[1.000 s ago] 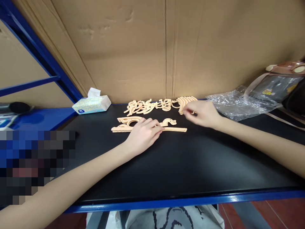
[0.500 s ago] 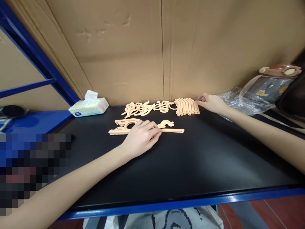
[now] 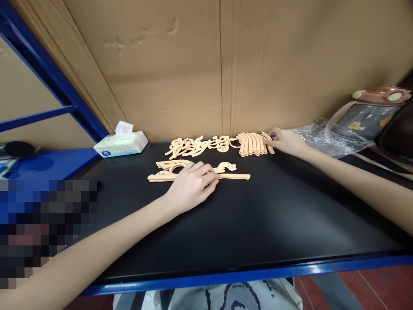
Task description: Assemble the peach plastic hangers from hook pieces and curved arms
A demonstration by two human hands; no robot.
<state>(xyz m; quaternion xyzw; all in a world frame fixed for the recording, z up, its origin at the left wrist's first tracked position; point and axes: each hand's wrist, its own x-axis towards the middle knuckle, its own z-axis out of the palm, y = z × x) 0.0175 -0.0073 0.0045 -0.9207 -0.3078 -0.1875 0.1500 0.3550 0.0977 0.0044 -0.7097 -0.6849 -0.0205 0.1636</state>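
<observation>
My left hand (image 3: 195, 185) lies over beige plastic folding-hanger pieces at mid-table, with its thumb and fingers closed on a long hanger arm (image 3: 237, 176). A curved hanger hook (image 3: 226, 167) shows just beyond the fingers, and more hanger arms (image 3: 160, 177) stick out to the left; the palm hides their middles. Farther right, my right hand (image 3: 287, 141) pinches one hanger arm (image 3: 269, 144) at the right end of a neat row of hanger arms (image 3: 251, 144). That arm stands slightly apart from the row. Left of the row lies a pile of hanger hooks (image 3: 196, 147).
A tissue box (image 3: 121, 144) stands at the back left. Clear plastic wrap (image 3: 319, 135) and a brown-lidded bottle (image 3: 368, 114) are at the back right. Cardboard (image 3: 167, 77) walls off the rear of the black tabletop (image 3: 245, 228), which has a blue front edge (image 3: 206, 280).
My right hand has closed on the end hanger arm and shifted it slightly right, away from the row. My left hand stays in place on its pieces.
</observation>
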